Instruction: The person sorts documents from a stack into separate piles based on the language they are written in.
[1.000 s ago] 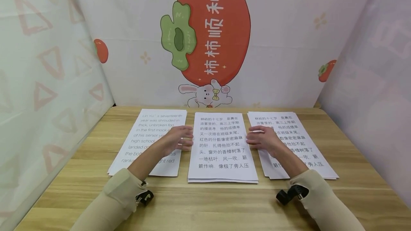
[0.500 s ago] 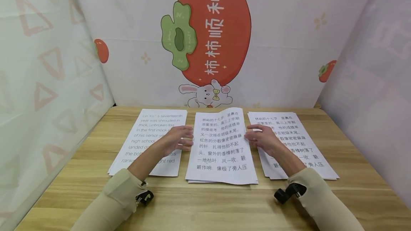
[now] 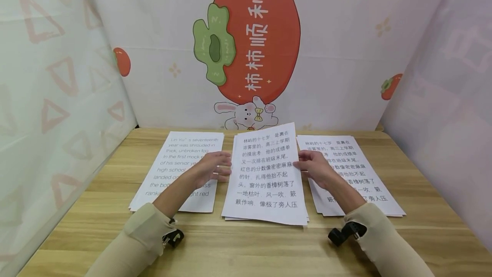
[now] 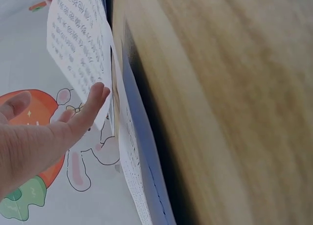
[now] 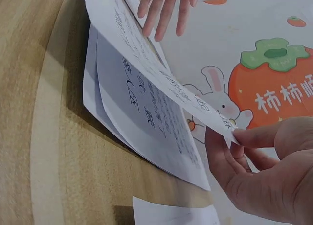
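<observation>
White paper, printed with large Chinese characters, leans up in the middle of the table point(image 3: 230, 247): the top sheet point(image 3: 265, 178) is lifted along its right side over the sheets beneath point(image 5: 142, 107). The right hand point(image 3: 317, 168) pinches that right edge between thumb and fingers. The left hand point(image 3: 211, 168) holds nothing, its fingers stretched out and apart, close by the sheet's left edge; I cannot tell whether it touches. To either side lie the English pile point(image 3: 184, 140) and the right pile point(image 3: 361, 172), each partly under a forearm.

With only one side gripped, the likeliest trouble, I'd say, is the paper bowing and creasing near the pinch, or slipping out if the hold is too light. The left side could drag and push the lower sheets askew, and a low sleeve might nudge a neighbouring pile.

A second ago this sheet lay flat on its stack; half a second ago its top edge rippled and its upper right corner had begun to rise. Now that corner stands higher, against the foot of the backdrop point(image 3: 346, 76). The left hand and both side piles look unmoved
</observation>
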The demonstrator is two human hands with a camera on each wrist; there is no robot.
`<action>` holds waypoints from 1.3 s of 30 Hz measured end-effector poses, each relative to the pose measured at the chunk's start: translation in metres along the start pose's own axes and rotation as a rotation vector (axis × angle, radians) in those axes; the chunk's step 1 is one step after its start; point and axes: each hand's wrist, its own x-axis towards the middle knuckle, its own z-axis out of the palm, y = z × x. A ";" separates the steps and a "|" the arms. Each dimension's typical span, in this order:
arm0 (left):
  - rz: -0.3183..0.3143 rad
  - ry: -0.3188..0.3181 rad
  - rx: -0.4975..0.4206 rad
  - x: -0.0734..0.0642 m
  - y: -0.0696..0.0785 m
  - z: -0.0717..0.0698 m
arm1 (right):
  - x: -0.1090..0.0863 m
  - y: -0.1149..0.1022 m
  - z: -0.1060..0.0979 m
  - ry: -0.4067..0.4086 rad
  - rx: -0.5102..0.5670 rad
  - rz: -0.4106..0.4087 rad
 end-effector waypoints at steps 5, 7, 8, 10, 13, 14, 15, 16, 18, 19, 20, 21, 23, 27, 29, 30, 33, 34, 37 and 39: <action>0.032 0.034 -0.004 0.002 0.000 0.003 | -0.003 -0.001 -0.005 -0.032 0.038 -0.038; 0.042 0.051 -0.002 0.003 0.000 0.005 | -0.004 -0.002 -0.008 -0.047 0.058 -0.059; 0.046 0.056 0.004 0.003 0.001 0.006 | -0.005 -0.002 -0.009 -0.054 0.070 -0.070; 0.053 0.055 0.018 0.004 0.001 0.008 | -0.006 -0.003 -0.010 -0.066 0.105 -0.093; 0.061 0.041 0.034 0.004 0.003 0.012 | -0.008 -0.004 -0.013 -0.086 0.151 -0.134; 0.063 0.036 0.039 0.004 0.003 0.013 | -0.008 -0.004 -0.014 -0.089 0.169 -0.145; 0.063 0.035 0.040 0.005 0.004 0.014 | -0.009 -0.005 -0.015 -0.094 0.181 -0.157; 0.061 0.038 0.038 0.005 0.004 0.015 | -0.009 -0.005 -0.016 -0.100 0.194 -0.168; 0.058 0.048 0.036 0.006 0.004 0.016 | -0.010 -0.006 -0.018 -0.107 0.214 -0.185; 0.058 0.052 0.038 0.006 0.004 0.017 | -0.011 -0.006 -0.018 -0.110 0.227 -0.191; 0.057 0.058 0.037 0.007 0.005 0.017 | -0.011 -0.006 -0.019 -0.113 0.236 -0.197; 0.055 0.064 0.038 0.007 0.005 0.018 | -0.012 -0.006 -0.020 -0.117 0.245 -0.205; 0.056 0.072 0.046 0.007 0.005 0.019 | -0.013 -0.006 -0.022 -0.121 0.265 -0.216; 0.073 0.090 0.032 0.008 0.006 0.021 | -0.015 -0.006 -0.024 -0.115 0.288 -0.222; 0.082 0.103 0.013 0.009 0.007 0.023 | -0.016 -0.005 -0.025 -0.092 0.278 -0.210; 0.084 0.112 0.003 0.009 0.007 0.023 | -0.016 -0.005 -0.026 -0.074 0.261 -0.199; 0.084 0.142 -0.015 0.008 0.009 0.025 | -0.017 -0.004 -0.027 -0.009 0.167 -0.163; 0.086 0.152 -0.017 0.008 0.009 0.026 | -0.017 -0.003 -0.027 0.015 0.121 -0.148; 0.094 0.171 -0.027 0.007 0.010 0.027 | -0.017 -0.003 -0.026 0.072 -0.005 -0.108; 0.104 0.171 -0.028 0.006 0.011 0.028 | -0.017 -0.003 -0.026 0.097 -0.065 -0.085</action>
